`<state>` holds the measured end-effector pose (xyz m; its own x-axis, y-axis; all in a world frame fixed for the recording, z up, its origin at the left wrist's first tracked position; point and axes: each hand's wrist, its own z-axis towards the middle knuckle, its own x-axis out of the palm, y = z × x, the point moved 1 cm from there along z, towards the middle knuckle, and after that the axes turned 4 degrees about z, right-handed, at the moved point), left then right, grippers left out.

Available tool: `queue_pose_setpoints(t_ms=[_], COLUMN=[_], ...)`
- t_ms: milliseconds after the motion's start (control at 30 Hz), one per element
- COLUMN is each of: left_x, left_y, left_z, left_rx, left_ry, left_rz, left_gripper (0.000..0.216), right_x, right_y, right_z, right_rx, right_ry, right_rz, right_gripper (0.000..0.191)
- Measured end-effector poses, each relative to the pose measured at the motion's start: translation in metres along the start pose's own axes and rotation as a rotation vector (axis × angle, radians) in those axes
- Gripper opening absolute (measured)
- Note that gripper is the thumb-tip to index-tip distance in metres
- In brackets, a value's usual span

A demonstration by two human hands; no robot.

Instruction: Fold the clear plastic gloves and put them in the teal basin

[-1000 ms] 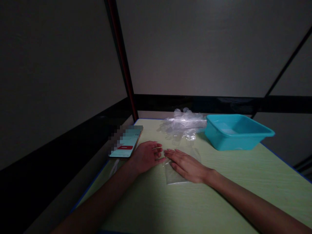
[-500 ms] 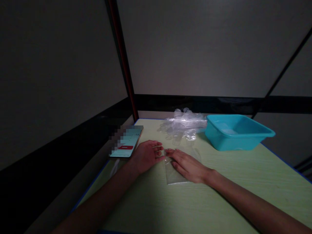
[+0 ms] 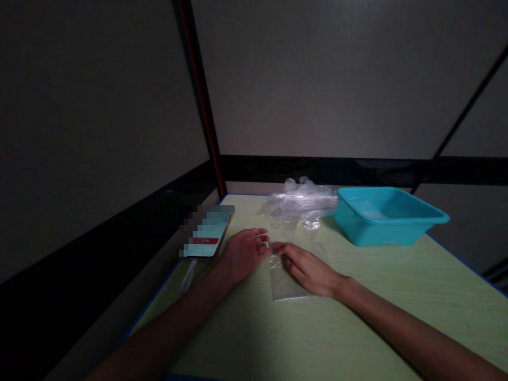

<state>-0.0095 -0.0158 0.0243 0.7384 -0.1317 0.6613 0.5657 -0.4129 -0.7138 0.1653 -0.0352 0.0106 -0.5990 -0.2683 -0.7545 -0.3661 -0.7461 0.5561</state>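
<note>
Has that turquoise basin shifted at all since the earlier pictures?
No. Against the right-hand edge of the table, the turquoise basin keeps its place; the whole view has only drifted slightly.

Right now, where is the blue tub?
In the head view, the blue tub stands at the right side of the table, toward the far end, just right of the crumpled clear plastic.

Thin clear glossy plastic sheet, crinkled translucent shiny plastic heap, smooth turquoise rectangular plastic basin, pale green wood-grained tabletop, matt grey wall, glossy black strip
</note>
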Motion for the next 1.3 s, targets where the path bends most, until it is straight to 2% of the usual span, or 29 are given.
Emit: queue_pose_setpoints(t_ms=[267,533,800,1000,1300], left_x=[-0.004,-0.003,-0.001,0.001,-0.002], left_y=[-0.008,-0.008,-0.011,-0.011,-0.004], left_z=[-0.005,-0.008,-0.013,-0.016,-0.016], left_rx=[-0.114,-0.174,-0.309,-0.325,-0.473], left_ry=[0.108,0.110,0.124,0.117,0.253], left_rz=[0.013,0.052,0.103,0.103,0.117], left_gripper=[0.021,0.019,0.018,0.017,0.015], right_x=[-0.002,0.000,0.000,0.001,0.002], right_y=[0.002,-0.001,-0.001,-0.002,-0.003], right_z=[0.001,0.001,0.001,0.001,0.001], right_rx=[0.001,0.018,0.015,0.006,-0.001], right_ry=[0.049,0.096,0.137,0.139,0.139], right_rz=[-0.068,-0.107,-0.145,-0.151,-0.168], right_gripper=[0.029,0.027,0.029,0.029,0.029])
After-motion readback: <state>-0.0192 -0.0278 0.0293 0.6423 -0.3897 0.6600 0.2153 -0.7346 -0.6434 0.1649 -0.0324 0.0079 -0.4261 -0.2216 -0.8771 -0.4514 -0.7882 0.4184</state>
